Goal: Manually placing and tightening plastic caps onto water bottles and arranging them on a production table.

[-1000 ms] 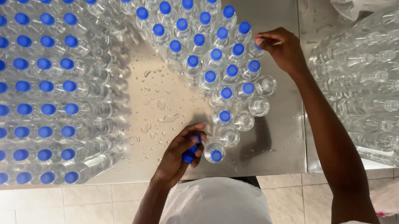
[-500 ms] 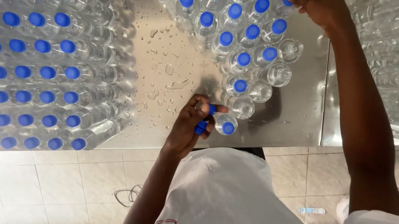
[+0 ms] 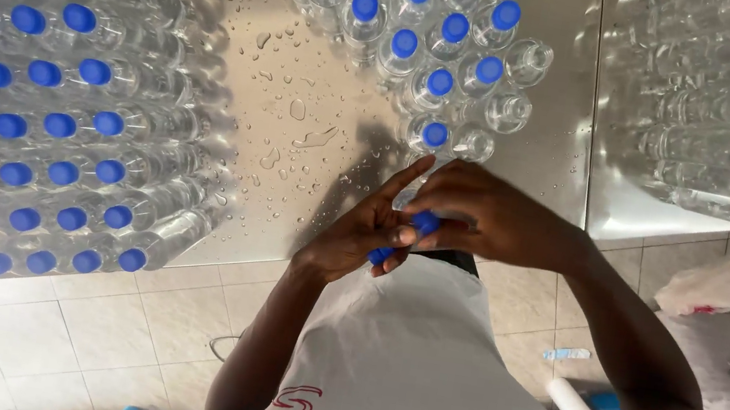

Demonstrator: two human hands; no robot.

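Head view: the right hand (image 3: 502,221), which a second ago was out at one o'clock on the bottles (image 3: 408,43), is now meeting the left hand (image 3: 361,233) above the shirt (image 3: 416,377). Both are closing around blue caps (image 3: 420,223), the right pinching one from the left's handful. Three uncapped bottles (image 3: 506,110) are waiting at twelve o'clock on the wet steel table (image 3: 299,128).

We look down on a wet steel surface (image 3: 298,137) scattered with water drops (image 3: 297,110). Clear bottles with blue caps (image 3: 408,43) stand on it, a few uncapped bottles (image 3: 506,110) at their edge.
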